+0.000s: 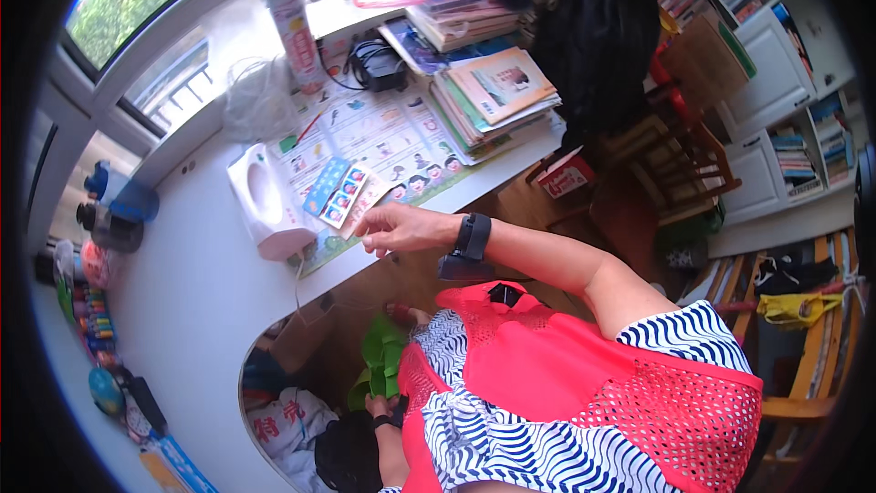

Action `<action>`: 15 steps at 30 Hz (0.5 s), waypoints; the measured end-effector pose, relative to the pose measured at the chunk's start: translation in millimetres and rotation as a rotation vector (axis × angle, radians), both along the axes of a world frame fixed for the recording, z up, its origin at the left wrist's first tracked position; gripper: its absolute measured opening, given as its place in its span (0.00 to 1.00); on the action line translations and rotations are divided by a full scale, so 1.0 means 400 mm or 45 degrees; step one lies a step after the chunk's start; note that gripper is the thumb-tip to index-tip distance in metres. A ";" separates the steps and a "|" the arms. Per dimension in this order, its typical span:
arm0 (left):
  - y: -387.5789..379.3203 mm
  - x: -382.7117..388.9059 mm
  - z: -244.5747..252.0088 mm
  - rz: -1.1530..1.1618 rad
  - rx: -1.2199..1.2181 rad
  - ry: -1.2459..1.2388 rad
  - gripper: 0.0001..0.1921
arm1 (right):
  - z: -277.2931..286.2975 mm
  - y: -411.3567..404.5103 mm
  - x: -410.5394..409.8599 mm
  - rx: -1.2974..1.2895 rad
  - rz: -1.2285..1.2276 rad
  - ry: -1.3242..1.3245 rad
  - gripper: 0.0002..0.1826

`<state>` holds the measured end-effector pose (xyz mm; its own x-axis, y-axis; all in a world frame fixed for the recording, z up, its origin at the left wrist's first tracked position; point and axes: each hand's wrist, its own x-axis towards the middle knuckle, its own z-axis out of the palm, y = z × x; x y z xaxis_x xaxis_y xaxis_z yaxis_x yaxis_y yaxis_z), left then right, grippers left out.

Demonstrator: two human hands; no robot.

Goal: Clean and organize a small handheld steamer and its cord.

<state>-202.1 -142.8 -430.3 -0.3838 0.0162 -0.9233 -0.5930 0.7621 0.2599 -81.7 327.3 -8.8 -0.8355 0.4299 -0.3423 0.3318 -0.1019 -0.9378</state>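
My right hand (pixel 404 227), with a black device strapped at the wrist, hovers at the front edge of the white desk (pixel 185 281). Its fingers are loosely bent and apart, and nothing shows between them. Close to the fingertips lie a blue-and-white printed card (pixel 337 192) with small portraits and a pale paper (pixel 369 200) partly under it. Beside them is a white plastic device (pixel 270 202) with an oval recess and a cord. Lower down, beside the desk, my left hand (pixel 378 405) grips a green folded sheet-like item (pixel 380 356); its material is unclear.
A spray can (pixel 294 34), a black power adapter (pixel 378 67) and stacked books (pixel 496 92) stand on the illustrated desk mat (pixel 369 127). Bottles (pixel 120 195) line the window side. A wooden chair (pixel 684 157) and slatted wooden frame (pixel 814 356) are at right. White bags (pixel 294 431) lie below.
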 end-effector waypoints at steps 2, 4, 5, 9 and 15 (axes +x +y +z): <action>0.035 -0.045 -0.016 -0.042 0.105 -0.159 0.23 | -0.017 -0.003 0.101 0.028 -0.080 -0.017 0.19; 0.058 -0.033 -0.066 -0.114 0.093 -0.149 0.20 | -0.052 0.036 0.225 -0.020 -0.061 -0.106 0.20; 0.046 -0.055 -0.075 -0.150 0.059 -0.136 0.17 | -0.069 0.030 0.261 -0.032 -0.102 -0.094 0.20; 0.116 -0.090 -0.053 -0.181 0.172 -0.136 0.15 | -0.094 0.025 0.458 -0.070 -0.270 -0.096 0.20; 0.353 -0.031 -0.036 -0.331 0.165 -0.156 0.13 | -0.205 0.014 0.770 -0.336 -0.720 -0.168 0.21</action>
